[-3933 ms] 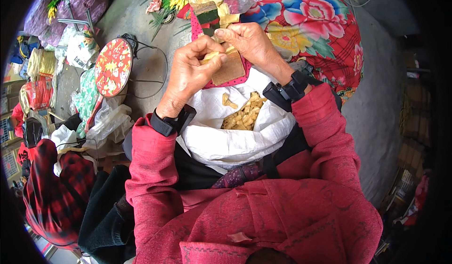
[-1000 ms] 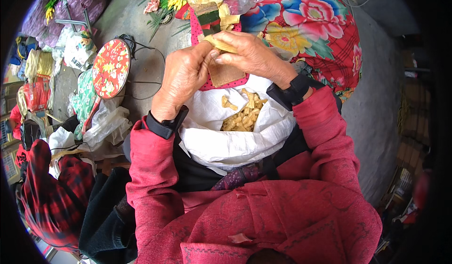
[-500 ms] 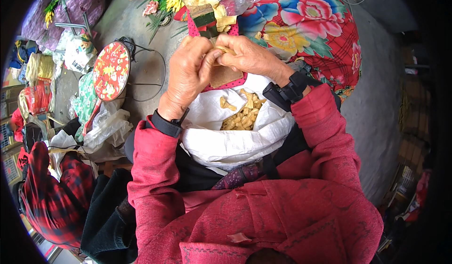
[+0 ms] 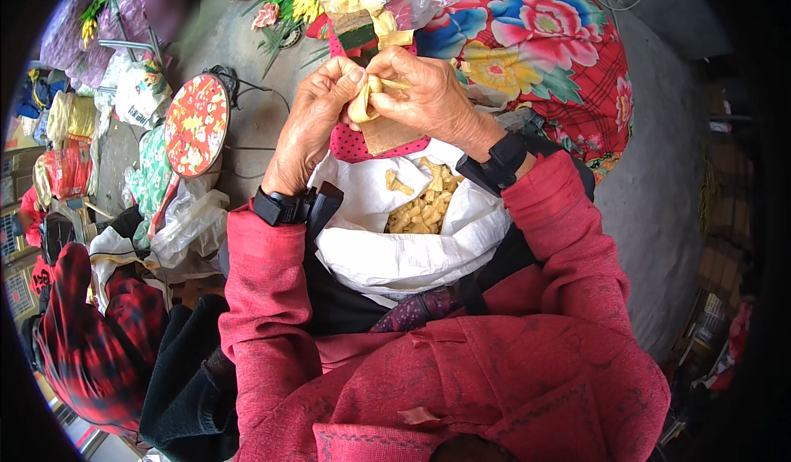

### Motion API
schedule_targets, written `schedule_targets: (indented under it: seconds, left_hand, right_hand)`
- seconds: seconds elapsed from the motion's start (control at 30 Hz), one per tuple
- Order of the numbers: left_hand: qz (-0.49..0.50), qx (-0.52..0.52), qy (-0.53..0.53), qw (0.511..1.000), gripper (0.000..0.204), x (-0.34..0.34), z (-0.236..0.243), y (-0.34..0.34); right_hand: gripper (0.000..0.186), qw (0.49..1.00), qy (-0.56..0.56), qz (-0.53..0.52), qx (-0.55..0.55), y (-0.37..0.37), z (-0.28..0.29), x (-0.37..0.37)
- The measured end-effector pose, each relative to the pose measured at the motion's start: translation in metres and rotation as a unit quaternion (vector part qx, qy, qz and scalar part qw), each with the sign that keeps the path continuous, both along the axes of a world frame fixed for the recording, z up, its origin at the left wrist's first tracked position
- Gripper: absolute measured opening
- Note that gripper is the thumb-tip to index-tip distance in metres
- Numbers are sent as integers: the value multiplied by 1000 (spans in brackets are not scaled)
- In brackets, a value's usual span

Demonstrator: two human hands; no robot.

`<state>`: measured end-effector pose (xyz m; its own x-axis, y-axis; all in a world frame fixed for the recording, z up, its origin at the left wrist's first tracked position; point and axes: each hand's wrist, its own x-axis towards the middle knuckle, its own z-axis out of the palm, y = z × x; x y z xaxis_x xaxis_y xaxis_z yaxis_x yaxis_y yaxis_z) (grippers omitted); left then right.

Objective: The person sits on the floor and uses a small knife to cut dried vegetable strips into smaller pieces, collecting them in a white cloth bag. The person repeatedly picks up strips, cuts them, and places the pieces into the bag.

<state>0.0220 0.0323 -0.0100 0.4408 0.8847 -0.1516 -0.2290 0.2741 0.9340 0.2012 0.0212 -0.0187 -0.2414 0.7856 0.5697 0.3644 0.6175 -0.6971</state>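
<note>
Here both hands, left hand (image 4: 317,120) and right hand (image 4: 424,91), pinch a pale strip (image 4: 362,103) above the white bag (image 4: 395,248), so folded pieces (image 4: 424,202) drop in.

Red textured jacket w/ long sleeves (image 4: 264,297), black band on each wrist (image 4: 280,207), dark vest underneath

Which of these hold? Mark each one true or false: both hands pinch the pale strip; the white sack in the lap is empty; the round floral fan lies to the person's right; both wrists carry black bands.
1. Both hands pinch the pale strip: true. The left hand and right hand grip the pale yellow strip.
2. The white sack is empty: false. It holds small yellowish pieces.
3. The round floral fan lies to the person's right: false. It lies to the left.
4. Both wrists carry black bands: true.
</note>
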Motion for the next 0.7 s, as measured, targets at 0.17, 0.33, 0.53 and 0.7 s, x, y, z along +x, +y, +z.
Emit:
schedule_targets:
  seconds: [0.17, 0.33, 0.53, 0.7]
  left_hand:
    - [-8, -33, 54, 998, 15, -1, 4, -1]
    - [-67, 44, 86, 993, 19, -5, 8, -3]
    - [-14, 257, 167, 952, 24, 0, 1, -9]
    - [31, 224, 202, 953, 13, -3, 4, -8]
  right_hand:
    - [19, 995, -92, -9, 24, 2, 0, 6]
    - [15, 995, -88, 15, -54, 2, 0, 10]
    - [22, 868, 162, 259, -392, 3, 6, 19]
    - [26, 879, 172, 201, -397, 6, 9, 22]
